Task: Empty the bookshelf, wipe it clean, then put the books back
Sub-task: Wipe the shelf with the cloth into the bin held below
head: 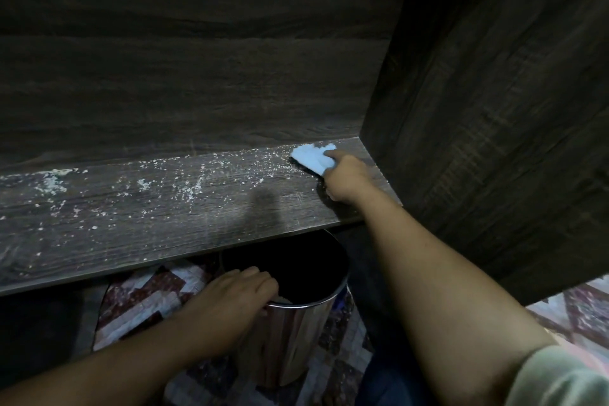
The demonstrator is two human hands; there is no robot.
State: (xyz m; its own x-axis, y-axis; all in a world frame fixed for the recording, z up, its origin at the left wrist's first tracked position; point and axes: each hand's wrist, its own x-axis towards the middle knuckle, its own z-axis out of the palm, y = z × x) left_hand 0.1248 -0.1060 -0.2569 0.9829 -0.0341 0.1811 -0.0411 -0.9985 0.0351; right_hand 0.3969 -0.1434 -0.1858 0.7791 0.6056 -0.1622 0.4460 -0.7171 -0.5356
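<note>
Our right hand [346, 178] pinches a blue cloth [313, 158] on the dusty shelf [131, 224]; below it, our left hand [230, 300] grips the metal bin's [296, 333] rim

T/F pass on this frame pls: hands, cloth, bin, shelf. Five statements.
1. The right hand holds a blue cloth on the shelf. True.
2. The cloth is at the shelf's left end. False: it is in the right back corner.
3. The left hand grips the rim of a metal bin. True.
4. The bin stands on the shelf. False: it is below the shelf's front edge.
5. Books stand on the shelf. False: only white specks lie there.
</note>
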